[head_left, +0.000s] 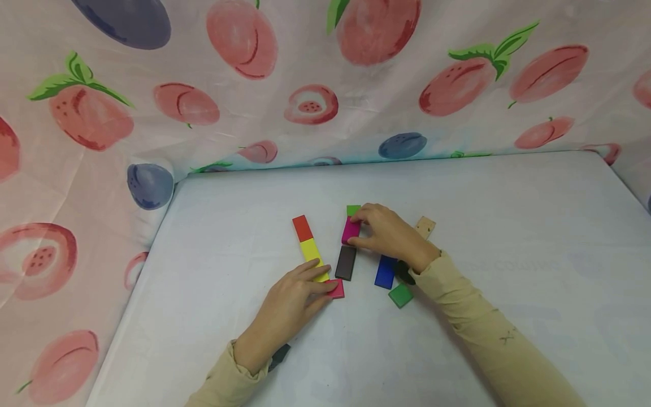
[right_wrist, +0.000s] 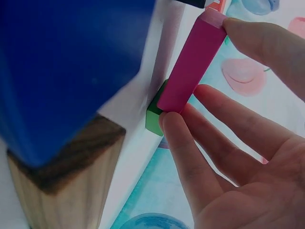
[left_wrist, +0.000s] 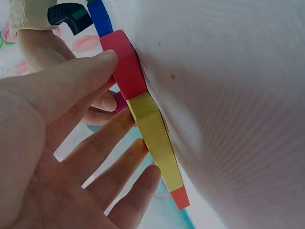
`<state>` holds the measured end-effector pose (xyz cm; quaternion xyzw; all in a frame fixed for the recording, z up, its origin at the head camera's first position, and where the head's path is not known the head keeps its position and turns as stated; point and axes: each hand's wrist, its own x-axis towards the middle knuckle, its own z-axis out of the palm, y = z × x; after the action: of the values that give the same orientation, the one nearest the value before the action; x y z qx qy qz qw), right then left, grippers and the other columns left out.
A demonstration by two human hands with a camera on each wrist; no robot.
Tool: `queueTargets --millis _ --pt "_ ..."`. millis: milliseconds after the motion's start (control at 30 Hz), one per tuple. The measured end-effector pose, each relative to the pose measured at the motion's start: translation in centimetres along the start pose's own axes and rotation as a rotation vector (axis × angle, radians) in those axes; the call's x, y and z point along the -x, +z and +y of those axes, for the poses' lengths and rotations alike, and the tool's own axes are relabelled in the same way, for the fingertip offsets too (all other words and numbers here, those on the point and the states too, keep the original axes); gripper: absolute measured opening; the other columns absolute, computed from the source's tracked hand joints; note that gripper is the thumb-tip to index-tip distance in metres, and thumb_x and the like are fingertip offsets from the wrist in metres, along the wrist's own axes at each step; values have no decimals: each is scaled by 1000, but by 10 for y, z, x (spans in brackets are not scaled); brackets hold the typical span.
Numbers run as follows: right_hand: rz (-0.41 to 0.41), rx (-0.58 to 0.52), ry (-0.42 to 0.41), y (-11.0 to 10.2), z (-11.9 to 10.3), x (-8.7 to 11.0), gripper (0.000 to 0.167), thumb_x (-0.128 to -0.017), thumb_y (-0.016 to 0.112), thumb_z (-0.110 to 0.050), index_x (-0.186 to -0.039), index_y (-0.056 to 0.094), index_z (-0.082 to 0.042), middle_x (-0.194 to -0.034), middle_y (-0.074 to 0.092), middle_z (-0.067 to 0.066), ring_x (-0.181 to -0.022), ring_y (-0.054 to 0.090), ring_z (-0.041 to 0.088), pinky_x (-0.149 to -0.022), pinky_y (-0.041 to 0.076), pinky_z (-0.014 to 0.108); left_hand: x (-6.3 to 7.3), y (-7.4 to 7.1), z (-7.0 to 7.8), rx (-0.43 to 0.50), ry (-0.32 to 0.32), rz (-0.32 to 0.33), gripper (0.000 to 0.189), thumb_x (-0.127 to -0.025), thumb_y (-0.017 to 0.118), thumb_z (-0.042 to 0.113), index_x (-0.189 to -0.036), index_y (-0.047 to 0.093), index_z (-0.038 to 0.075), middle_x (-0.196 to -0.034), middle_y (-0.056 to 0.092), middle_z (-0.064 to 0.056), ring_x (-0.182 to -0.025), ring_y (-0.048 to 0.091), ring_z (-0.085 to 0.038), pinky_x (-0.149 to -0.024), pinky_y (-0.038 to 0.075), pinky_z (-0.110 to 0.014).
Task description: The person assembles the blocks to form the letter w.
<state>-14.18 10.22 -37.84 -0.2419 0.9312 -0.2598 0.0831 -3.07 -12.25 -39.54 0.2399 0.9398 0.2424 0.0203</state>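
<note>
My right hand (head_left: 389, 232) pinches a magenta block (right_wrist: 193, 62) by its two ends, thumb at one and fingers at the other. Its far end meets a light green block (head_left: 353, 210); a dark grey block (head_left: 346, 263) lies just below it. To the left, a red block (head_left: 302, 228), a yellow block (head_left: 312, 252) and a pinkish-red block (left_wrist: 126, 64) form a slanted row. My left hand (head_left: 290, 299) rests along that row with fairly straight fingers: thumb and index finger touch the pinkish-red block, the others the yellow one.
Under my right forearm lie a blue block (head_left: 385, 272) and a speckled wooden block (head_left: 425, 227). A green square block (head_left: 401, 295) sits nearer me. The white table (head_left: 508, 226) meets a fruit-patterned cloth (head_left: 356, 113) at its back and left.
</note>
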Motion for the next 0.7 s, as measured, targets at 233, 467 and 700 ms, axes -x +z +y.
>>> queueTargets --millis 233,467,700 --pt "-10 -3 -6 1 1 -3 44 -84 81 -26 -116 70 1 -111 67 12 -103 61 26 -97 52 41 0 0 0 1 0 2 28 -84 80 18 -111 78 21 -132 65 0 -137 49 -22 -108 46 -44" --pt "-36 23 -27 2 -2 -4 41 -83 82 -21 -115 70 2 -115 65 14 -105 61 25 -95 54 38 0 0 0 -6 0 0 27 -83 81 18 -111 78 20 -132 66 0 -137 49 -22 -107 47 -45" --pt "-55 42 -27 1 -3 -3 41 -85 80 -22 -117 70 2 -118 65 15 -109 61 27 -98 52 39 -1 1 0 -3 1 3 27 -83 81 18 -111 78 20 -132 66 0 -137 49 -22 -107 47 -45"
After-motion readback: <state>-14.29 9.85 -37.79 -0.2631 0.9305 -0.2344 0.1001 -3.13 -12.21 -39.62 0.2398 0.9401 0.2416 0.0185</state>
